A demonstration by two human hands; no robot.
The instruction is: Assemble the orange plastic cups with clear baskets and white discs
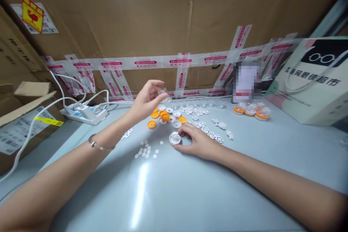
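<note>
My left hand (146, 98) is raised above the grey table (190, 188), fingers pinched on a small clear plastic cap (166, 95). My right hand (197, 141) rests on the table, its thumb and fingers closed around a round white plastic part (174, 138). Between the hands lies a cluster of orange rings (152, 124) and white round cups (176, 124). White star-shaped discs (206, 129) are scattered just beyond my right hand. Several tiny white discs (145, 150) lie near my left wrist, which wears a thin bracelet (98, 146).
A white power strip (84, 113) with cables lies at the back left beside cardboard boxes (24, 116). Finished orange-and-clear pieces (251, 110) sit at the back right, near a printed paper bag (312, 79). A taped cardboard wall (163, 18) closes the back.
</note>
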